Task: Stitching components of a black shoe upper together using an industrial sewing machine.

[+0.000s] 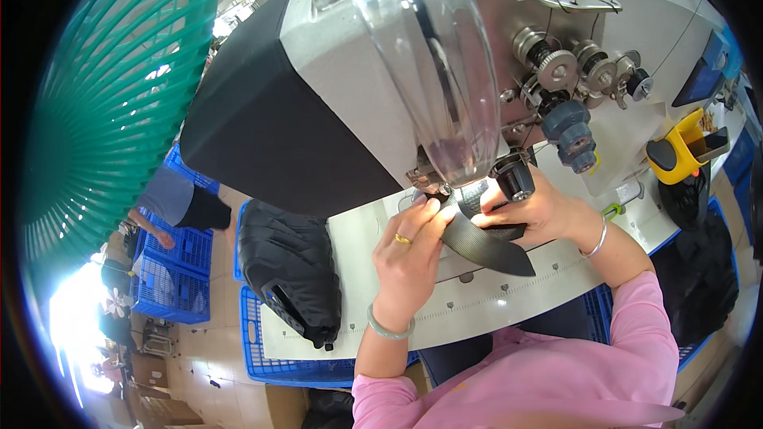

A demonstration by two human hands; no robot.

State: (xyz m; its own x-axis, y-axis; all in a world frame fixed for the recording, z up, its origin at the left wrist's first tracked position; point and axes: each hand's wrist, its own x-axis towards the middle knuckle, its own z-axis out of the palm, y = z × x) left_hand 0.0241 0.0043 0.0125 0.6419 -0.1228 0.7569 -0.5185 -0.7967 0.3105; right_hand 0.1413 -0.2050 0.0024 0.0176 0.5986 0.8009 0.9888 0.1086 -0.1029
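A dark webbing strap lies looped under the head of a large sewing machine, its cut end hanging toward me. My left hand, with a ring and a bangle at the wrist, pinches the strap's left side close to the presser area. From the right, my right hand has its fingers closed around the strap and the dark material behind it. The needle and the stitching point are largely hidden by my fingers and the clear plastic guard.
A black moulded piece rests on the left of the white ruled table. A green fan guard stands at far left. Blue crates sit on the floor, near another person. A yellow holder is at right.
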